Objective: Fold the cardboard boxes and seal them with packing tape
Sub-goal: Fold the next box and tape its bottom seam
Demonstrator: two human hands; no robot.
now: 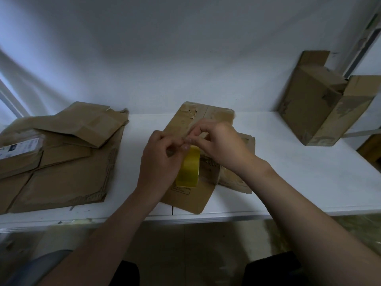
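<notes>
The left hand [162, 159] is curled around the round roll of yellow packing tape [189, 168] and holds it up on its edge. The right hand [220, 145] comes in from the other side, and its fingertips pinch at the top of the roll, right where the left thumb is. Both hands touch there.

Under the hands lies a flat brown cardboard box [186, 198] with torn paper near its far end. It lies in the middle of the white table [288, 172], and the roll is just above it.

On the left is a pile of flat brown cardboard [66, 172] with rough edges. Far to the right, near the white wall [185, 48], stands a folded-up brown cardboard box [309, 104], tilted, with open flaps.
</notes>
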